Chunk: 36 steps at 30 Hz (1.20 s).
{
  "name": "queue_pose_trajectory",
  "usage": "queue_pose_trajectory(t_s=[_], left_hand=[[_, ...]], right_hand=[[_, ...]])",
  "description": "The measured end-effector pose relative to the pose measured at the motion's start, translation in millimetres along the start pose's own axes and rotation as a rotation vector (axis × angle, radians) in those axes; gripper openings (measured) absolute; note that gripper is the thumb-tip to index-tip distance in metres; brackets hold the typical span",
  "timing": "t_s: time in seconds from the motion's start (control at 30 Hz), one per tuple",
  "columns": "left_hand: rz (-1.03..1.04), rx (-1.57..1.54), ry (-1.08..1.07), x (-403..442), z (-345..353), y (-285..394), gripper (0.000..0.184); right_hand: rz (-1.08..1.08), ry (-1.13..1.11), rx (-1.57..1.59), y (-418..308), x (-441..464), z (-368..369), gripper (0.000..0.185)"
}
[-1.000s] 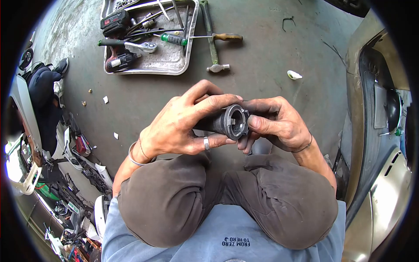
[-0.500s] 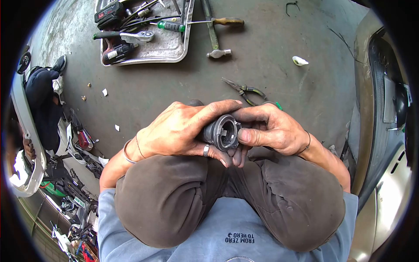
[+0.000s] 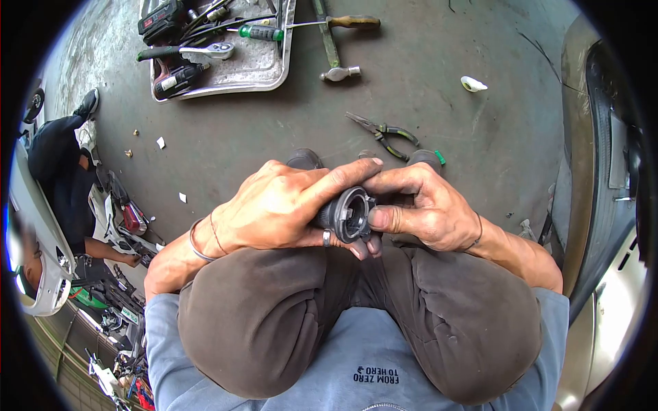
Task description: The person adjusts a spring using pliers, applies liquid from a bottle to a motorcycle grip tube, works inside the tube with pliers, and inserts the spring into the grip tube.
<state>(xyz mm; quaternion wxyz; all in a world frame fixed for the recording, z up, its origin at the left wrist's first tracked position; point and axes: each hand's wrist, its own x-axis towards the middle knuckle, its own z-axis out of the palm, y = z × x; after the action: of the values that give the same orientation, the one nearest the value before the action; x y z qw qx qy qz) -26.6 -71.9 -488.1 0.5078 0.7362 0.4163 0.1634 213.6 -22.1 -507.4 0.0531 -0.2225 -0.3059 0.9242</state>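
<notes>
One ringed left hand (image 3: 274, 205) and one smudged right hand (image 3: 433, 211) pinch a hollow black cylinder (image 3: 337, 218) (its rim notched) mid-frame; a metal tray (image 3: 257, 72) gleams upper left.

Black hollow cylinder (image 3: 338, 220) in midair, held between my left grip (image 3: 274, 209) and my right grip (image 3: 425, 212). Open end turned up toward me, leaning slightly right — round mouth in plain view, far end hidden behind my left fingers. Thick raised rim, uneven, with notches; paler grey lug catching light inside, deeper hollow too dark to read. Outer wall dark, finely ribbed where uncovered. Right edge of rim juts out—my right thumb pressed beside it.
</notes>
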Motion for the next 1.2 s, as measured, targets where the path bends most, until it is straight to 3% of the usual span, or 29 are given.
queue_pose_trajectory(t_s=[0.1,0.13,0.2,0.23,0.3,0.43,0.53,0.57,0.67,0.77,0.87,1.2], left_hand=[[-0.111,-0.030,-0.096,-2.5,0.7,-1.4,0.088],[-0.054,-0.236,0.054,0.7,10.8,-7.0,0.082],[-0.192,-0.632,0.219,10.0,23.0,-12.2,0.076],[-0.305,-1.036,0.257,16.4,23.4,-2.7,0.071],[-0.299,-1.058,0.297,23.4,25.6,-5.4,0.067],[-0.301,-1.212,0.303,26.4,27.2,-8.7,0.064],[-0.242,-1.244,0.295,30.3,22.5,-2.5,0.072],[-0.218,-1.220,0.316,31.1,21.6,0.6,0.074],[-0.128,-1.196,0.338,33.6,24.7,-1.3,0.076],[-0.104,-1.252,0.349,33.2,23.4,3.3,0.069],[-0.090,-1.385,0.303,33.3,22.7,4.2,0.065],[-0.217,-1.532,0.337,40.6,24.4,4.9,0.044]], right_hand=[[0.009,0.013,0.045,-1.2,0.1,-1.3,0.032],[0.024,0.007,0.090,-7.5,1.6,-0.6,0.033],[0.013,0.097,0.147,-12.1,11.0,-4.9,0.040],[-0.047,0.190,0.137,-15.7,18.6,-5.0,0.041],[-0.171,0.388,-0.041,-9.5,27.1,-12.9,0.039],[-0.315,0.563,-0.331,-10.2,23.7,-5.7,0.032],[-0.778,0.711,-0.705,-11.2,28.3,-7.4,0.035],[-0.821,0.650,-0.812,-16.2,24.7,-11.3,0.041],[-0.860,0.631,-0.842,-16.2,27.0,-14.1,0.041],[-0.830,0.691,-0.653,-17.3,27.9,-7.2,0.038],[-0.891,0.684,-0.812,-20.0,30.3,-12.3,0.033],[-0.837,0.664,-0.661,-22.8,36.4,-6.7,0.024]])
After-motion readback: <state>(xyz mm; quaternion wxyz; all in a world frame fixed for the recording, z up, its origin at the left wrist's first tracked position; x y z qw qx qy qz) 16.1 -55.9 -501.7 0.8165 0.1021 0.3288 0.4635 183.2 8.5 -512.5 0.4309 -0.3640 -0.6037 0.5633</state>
